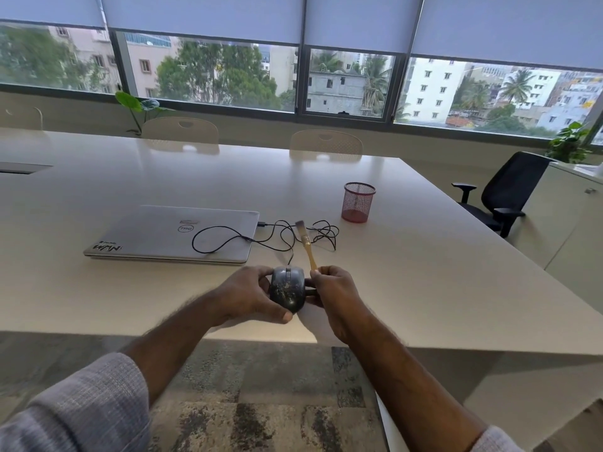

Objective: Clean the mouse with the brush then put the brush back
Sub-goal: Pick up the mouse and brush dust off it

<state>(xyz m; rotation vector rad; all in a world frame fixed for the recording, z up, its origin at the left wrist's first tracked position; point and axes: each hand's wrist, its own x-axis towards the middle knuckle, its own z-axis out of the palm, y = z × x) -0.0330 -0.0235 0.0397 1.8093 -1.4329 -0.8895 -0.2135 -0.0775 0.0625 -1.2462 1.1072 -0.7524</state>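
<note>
Beyond the right hand point(332, 295), the red wire-mesh cup point(358, 202) stands empty on the white worktop point(424, 272). The left hand point(248, 296) grips the speckled black computer mouse point(287, 293); the right pinches the wooden-handled brush point(306, 243), bristles pointing away.

On the table point(424, 256): 1 laptop point(173, 234), 1 mesh cup point(358, 202), 1 cable point(267, 234). Held: 1 mouse point(287, 289), 1 brush point(306, 244). Hands: 2. Beige chairs at the far edge: 3. Black chair point(502, 194): 1. Plants: 2.
</note>
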